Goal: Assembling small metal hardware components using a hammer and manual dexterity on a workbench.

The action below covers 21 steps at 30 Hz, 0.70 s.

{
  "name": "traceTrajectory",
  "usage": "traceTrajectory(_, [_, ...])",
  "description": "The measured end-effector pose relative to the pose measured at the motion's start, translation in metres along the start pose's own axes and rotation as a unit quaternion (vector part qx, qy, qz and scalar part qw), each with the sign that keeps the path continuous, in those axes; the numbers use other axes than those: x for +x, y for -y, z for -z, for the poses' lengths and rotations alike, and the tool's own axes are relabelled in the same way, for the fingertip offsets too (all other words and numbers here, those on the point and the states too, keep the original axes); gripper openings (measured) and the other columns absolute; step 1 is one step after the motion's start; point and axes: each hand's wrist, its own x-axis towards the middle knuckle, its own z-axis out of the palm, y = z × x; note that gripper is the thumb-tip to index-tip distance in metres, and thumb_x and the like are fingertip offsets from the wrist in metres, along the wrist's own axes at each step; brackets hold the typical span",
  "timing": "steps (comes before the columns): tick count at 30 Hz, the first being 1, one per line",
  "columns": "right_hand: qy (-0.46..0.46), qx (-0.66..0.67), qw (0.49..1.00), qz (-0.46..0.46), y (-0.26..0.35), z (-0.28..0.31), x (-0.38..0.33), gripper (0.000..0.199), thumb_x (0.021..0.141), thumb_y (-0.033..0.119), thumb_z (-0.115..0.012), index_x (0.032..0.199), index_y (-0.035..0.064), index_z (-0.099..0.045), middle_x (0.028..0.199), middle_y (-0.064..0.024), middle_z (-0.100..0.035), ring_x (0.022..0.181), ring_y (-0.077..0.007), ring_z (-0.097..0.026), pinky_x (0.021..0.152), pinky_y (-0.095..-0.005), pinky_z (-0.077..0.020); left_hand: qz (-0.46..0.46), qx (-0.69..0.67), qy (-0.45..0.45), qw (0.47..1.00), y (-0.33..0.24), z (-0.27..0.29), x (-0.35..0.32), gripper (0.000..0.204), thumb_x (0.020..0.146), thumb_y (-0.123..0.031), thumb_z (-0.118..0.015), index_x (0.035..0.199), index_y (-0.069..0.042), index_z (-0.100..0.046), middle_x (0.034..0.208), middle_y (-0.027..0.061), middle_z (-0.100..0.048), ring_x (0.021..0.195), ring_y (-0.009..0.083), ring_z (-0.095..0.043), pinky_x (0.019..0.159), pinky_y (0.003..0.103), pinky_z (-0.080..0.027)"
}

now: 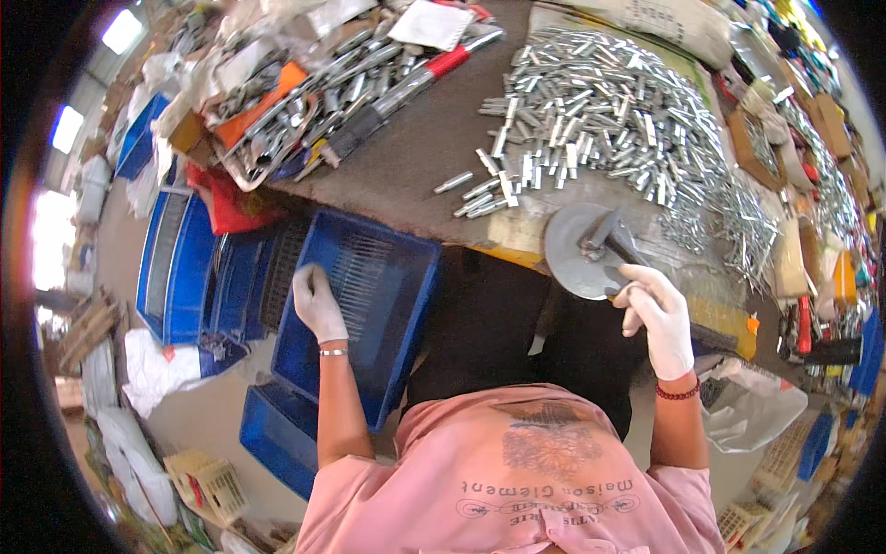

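Observation:
My left hand, in a white glove, hangs over a large blue plastic crate with a slotted side. Its fingers are curled and partly hidden; what they hold, if anything, cannot be made out. My right hand, also gloved, is at the near right edge of a round grey metal disc. A dark metal bar rises from the disc and reaches toward my fingers. The right fingers are bent together around something small that I cannot identify. Beyond the disc lies a wide pile of short silvery metal pins on the workbench.
Metal tools and rods clutter the bench's far left. Smaller metal parts lie right of the disc. More blue crates stand at the left, with another below the large one. A clear plastic bag is at the right.

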Motion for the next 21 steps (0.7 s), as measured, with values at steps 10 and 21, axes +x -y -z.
traceTrajectory(10, [0.036,-0.150,0.975,0.162,-0.001,0.014,-0.013,0.021,0.101,0.018,-0.070,0.118,0.0066,-0.077,0.096,-0.0043,-0.075,0.077,-0.0103,-0.068,0.071,-0.0286,-0.0570,-0.412,0.025,0.281,0.866,-0.269,-0.054,-0.002,0.011,0.083,-0.015,-0.081,0.091,-0.009,-0.078,0.101,0.0133,-0.067,0.101,0.0360,-0.065,0.092,0.047,-0.051])
traceTrajectory(21, [-0.425,-0.574,0.692,0.107,-0.034,0.199,0.015,0.010,0.088,0.011,-0.070,0.094,0.0154,-0.075,0.097,-0.0081,-0.067,0.093,-0.0303,-0.072,0.079,-0.0436,-0.0584,-0.390,-0.107,0.385,0.829,-0.297,-0.054,-0.041,0.017,0.075,-0.002,-0.081,0.090,-0.002,-0.073,0.103,0.0157,-0.066,0.100,0.0357,-0.064,0.091,0.045,-0.050])
